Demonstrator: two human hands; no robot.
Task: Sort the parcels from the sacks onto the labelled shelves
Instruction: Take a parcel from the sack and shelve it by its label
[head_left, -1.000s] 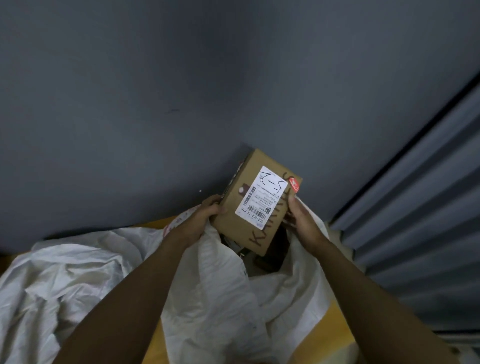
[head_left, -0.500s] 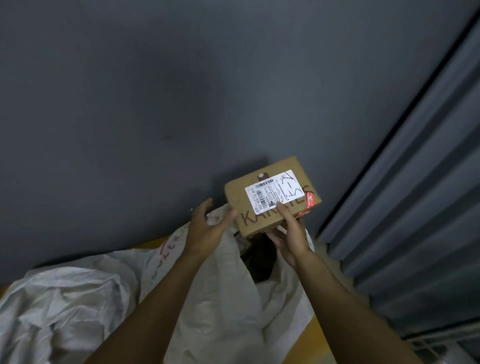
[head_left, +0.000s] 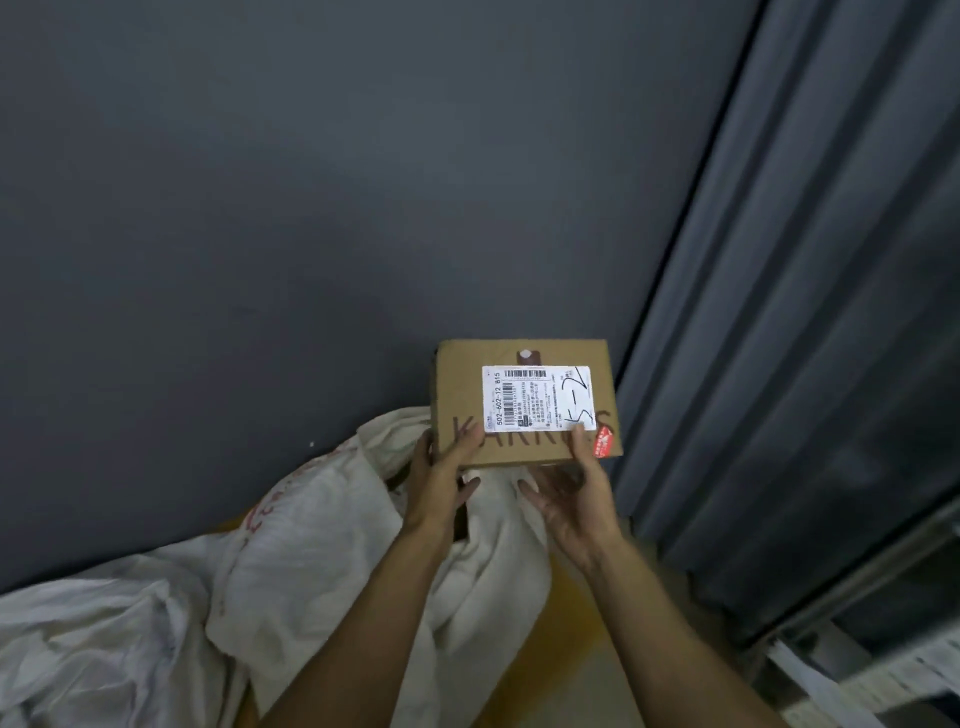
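Gripping the near edge of the cardboard box (head_left: 462, 374), thumbs on top and fingers beneath, the left hand (head_left: 441, 488) and right hand (head_left: 576, 501) hold it above the sack (head_left: 322, 545) under the wrists; stiff and seemingly light, it suits a hold at opposite edges.

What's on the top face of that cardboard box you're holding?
On the cardboard box: a white shipping label and a red sticker at its right corner. The printed lettering is partly hidden by the label, the left hand and right hand.
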